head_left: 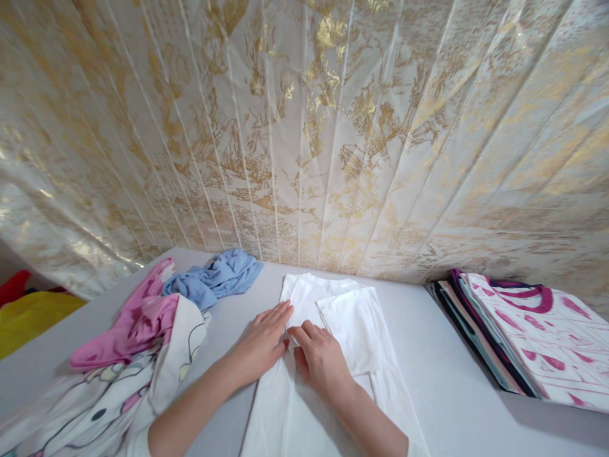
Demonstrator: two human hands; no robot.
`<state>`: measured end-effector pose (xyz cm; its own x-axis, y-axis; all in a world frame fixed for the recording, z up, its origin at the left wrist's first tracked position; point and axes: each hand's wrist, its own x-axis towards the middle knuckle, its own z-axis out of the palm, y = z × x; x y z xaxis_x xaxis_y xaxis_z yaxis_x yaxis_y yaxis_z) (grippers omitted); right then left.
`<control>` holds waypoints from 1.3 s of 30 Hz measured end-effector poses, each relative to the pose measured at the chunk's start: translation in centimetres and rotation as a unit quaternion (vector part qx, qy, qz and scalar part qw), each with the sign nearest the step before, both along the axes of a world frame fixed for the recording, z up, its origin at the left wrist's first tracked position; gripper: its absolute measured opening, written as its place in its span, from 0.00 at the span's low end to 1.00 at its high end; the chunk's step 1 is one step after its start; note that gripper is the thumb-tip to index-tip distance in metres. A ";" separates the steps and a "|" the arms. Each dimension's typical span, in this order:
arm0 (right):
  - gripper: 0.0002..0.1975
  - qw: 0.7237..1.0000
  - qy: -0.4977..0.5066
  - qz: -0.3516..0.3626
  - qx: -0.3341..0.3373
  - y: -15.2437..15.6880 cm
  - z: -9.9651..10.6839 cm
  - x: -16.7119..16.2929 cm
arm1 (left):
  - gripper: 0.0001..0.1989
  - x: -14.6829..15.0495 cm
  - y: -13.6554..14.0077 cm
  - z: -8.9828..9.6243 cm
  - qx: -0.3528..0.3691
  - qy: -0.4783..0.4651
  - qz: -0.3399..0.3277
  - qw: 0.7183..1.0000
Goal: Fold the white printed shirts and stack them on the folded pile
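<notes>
Both hands lie flat with fingers spread on a white cotton garment (333, 330) spread in the middle of the pale grey desk (428, 355); the left hand (261, 343) presses its left edge and the right hand (321, 355) rests just beside it, gripping nothing. A crumpled blue cloth (219, 279) and a pink garment (137, 324) lie to the left, and a stack of folded white-and-magenta shirts (528, 336) sits well apart on the right.

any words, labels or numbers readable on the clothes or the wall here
None can be read.
White garment under the left hand and right hand: plain, no print in view.
Top shirt of the folded stack: magenta marks, no legible letters.
Cartoon-print cloth: drawing only.
Gold-patterned wall covering: ornament, no text.
</notes>
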<state>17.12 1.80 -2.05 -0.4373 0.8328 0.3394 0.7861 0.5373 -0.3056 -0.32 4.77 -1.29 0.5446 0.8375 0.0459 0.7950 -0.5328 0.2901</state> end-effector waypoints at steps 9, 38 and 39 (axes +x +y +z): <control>0.10 0.998 0.056 -0.030 -0.014 0.4 -1.0 0.5 | 0.23 0.2 -3.4 -1.9 0.209 0.047 0.051 0.975; 0.04 0.996 0.078 -0.013 -0.037 -0.6 0.4 0.6 | 0.21 1.4 -8.3 -2.4 0.234 0.022 0.082 0.969; 0.03 0.996 0.077 -0.010 -0.037 -0.7 0.5 0.6 | 0.23 1.4 -8.3 -2.4 0.241 0.020 0.080 0.967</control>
<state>17.75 1.10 -1.58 -0.3684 0.8656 0.3392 0.7367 0.4944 -0.4614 1.05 -3.54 -3.67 0.4185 0.7980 0.4338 0.8842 -0.4670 0.0061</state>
